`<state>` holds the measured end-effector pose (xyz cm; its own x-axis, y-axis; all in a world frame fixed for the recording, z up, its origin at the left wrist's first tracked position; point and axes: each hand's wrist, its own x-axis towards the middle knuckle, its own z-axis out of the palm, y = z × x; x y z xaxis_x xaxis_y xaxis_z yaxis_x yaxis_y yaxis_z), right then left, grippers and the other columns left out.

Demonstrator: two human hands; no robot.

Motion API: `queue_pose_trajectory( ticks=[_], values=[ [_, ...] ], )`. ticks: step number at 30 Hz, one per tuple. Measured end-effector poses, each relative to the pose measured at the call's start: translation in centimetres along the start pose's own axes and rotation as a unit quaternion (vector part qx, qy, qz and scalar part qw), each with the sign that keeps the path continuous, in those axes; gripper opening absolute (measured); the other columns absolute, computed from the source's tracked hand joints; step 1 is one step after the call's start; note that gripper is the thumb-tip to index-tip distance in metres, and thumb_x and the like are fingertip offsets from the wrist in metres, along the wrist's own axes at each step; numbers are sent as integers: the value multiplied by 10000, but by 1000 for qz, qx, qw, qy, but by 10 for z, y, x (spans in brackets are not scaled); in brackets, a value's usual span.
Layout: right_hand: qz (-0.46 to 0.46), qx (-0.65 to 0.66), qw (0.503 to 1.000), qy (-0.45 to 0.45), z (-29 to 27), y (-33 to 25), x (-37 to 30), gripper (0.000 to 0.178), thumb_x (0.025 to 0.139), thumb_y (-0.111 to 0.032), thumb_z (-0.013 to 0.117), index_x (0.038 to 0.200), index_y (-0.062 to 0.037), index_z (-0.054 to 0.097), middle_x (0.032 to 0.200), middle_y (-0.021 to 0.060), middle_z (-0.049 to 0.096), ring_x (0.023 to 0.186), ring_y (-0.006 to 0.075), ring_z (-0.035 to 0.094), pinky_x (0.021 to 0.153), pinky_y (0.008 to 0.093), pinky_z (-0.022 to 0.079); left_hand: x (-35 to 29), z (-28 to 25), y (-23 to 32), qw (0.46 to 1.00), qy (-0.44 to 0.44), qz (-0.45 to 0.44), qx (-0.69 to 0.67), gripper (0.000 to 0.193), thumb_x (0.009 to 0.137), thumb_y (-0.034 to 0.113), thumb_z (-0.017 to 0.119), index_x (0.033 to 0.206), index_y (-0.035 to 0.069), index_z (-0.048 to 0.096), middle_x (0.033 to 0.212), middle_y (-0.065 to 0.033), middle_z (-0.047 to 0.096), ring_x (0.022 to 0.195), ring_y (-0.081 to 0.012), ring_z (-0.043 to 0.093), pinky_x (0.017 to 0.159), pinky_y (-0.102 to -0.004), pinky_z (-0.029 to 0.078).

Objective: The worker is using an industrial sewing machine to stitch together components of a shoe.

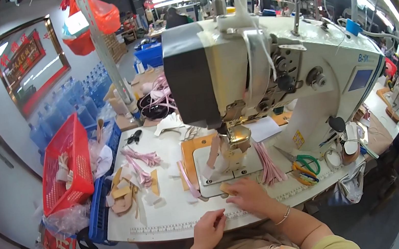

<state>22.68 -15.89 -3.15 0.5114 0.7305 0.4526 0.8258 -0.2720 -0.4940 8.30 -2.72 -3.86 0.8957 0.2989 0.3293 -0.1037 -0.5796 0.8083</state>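
At the front of the sewing machine [272,62], my right hand [247,197] is closed on a small tan piece [226,189], probably leather or fabric, just in front of the needle plate [235,173]. My left hand [209,230] is at the table's front edge, its fingers curled together; whatever they may hold is hidden. Under the machine head a pinkish strip [213,152] stands up by the presser foot. A bundle of pink strips [269,165] lies right of the plate, and a single pink strip [187,178] lies left of it.
Scissors with orange and green handles [305,168] lie at the right. Left on the table [172,216] are tan scraps [122,192], pink bundles [141,164] and a small black tool [134,137]. A red basket [67,165] and blue crate [99,206] stand beside the table's left edge.
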Motion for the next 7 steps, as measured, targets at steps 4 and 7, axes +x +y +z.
queue_pose_trajectory(
  ticks=[4, 7],
  values=[
    [80, 60, 956, 277, -66, 17, 40, 502, 625, -133, 749, 1077, -71, 540, 890, 71, 567, 885, 188, 546, 743, 318, 437, -1, 12, -8, 987, 16, 108, 122, 145, 754, 124, 618, 894, 87, 623, 772, -44, 600, 658, -219, 580, 570, -311, 467],
    [35, 203, 979, -1, -101, 40, 89, 732, 630, -214, 780, 1237, -89, 391, 1241, 106, 443, 1086, 222, 491, 853, 324, 419, -1, 21, -8, 937, 32, 229, 263, 154, 743, 127, 620, 897, 115, 626, 821, -24, 609, 701, -230, 581, 619, -285, 465]
  ],
)
